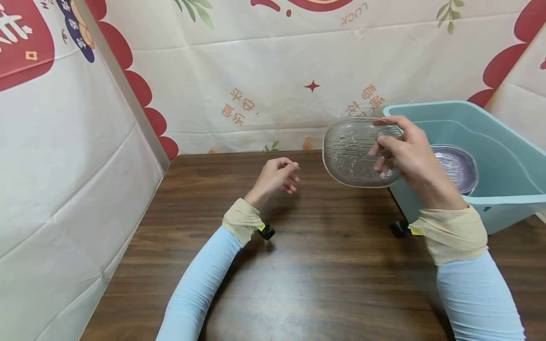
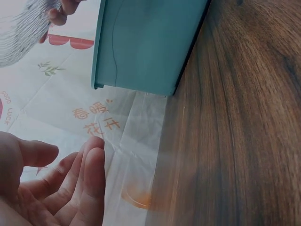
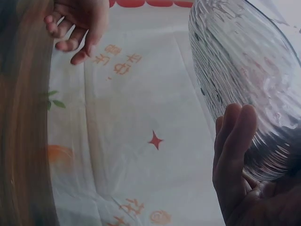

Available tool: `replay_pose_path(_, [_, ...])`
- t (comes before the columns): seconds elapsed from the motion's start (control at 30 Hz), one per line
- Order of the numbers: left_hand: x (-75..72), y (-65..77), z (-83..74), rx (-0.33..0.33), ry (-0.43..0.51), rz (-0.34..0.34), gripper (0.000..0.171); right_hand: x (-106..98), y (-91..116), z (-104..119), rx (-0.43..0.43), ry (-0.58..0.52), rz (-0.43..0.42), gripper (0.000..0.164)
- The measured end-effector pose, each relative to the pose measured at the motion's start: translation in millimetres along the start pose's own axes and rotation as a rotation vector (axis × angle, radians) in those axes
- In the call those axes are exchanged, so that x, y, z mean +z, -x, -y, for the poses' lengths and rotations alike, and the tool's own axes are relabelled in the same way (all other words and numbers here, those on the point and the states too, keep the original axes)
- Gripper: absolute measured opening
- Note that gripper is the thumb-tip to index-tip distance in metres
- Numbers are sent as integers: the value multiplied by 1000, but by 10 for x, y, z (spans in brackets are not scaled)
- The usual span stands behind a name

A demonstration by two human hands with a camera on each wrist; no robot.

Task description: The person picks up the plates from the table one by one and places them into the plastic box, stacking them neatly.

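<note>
In the head view my right hand [image 1: 411, 154] grips a clear ribbed oval bowl [image 1: 351, 151] by its right end, raised above the table beside the tub. The right wrist view shows the fingers against the ribbed side of the bowl [image 3: 244, 70]. My left hand [image 1: 275, 177] hovers over the table to the left of the bowl, its fingers loosely bent and holding nothing. In the left wrist view the left hand [image 2: 70, 188] has a gap between thumb and fingers.
A light blue plastic tub [image 1: 503, 156] stands at the right on the brown wooden table [image 1: 298, 274]. Inside it lies a purplish ribbed dish [image 1: 456, 168]. A printed white cloth [image 1: 273, 76] hangs behind the table, and another white cloth [image 1: 64, 166] hangs at the left.
</note>
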State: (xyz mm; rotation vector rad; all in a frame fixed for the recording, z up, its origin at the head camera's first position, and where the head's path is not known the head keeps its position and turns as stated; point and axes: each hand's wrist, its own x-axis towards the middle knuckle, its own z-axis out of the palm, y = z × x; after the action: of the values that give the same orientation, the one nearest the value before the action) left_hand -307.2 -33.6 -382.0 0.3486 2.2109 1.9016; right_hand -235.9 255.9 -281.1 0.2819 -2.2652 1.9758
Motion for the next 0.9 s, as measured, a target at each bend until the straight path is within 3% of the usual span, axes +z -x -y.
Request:
replay_pose_path(0.23, [27, -28, -13, 4, -25, 17, 23, -259, 119, 125, -19, 24, -30, 35])
replay_pose_path(0.4, [59, -43, -7, -7, -24, 40, 23, -498, 153, 213, -25, -108, -19, 33])
replay_pose_path(0.6, [66, -33, -6, -12, -14, 33, 23, -736, 154, 347, -111, -137, -26, 28])
replay_pose_path(0.67, [64, -30, -5, -11, -20, 34, 22, -832, 139, 397, -133, -84, -45, 27])
replay_pose_path(0.9, [51, -22, 2, -13, -25, 32, 22, -1230, -50, 567, -127, 286, -132, 33])
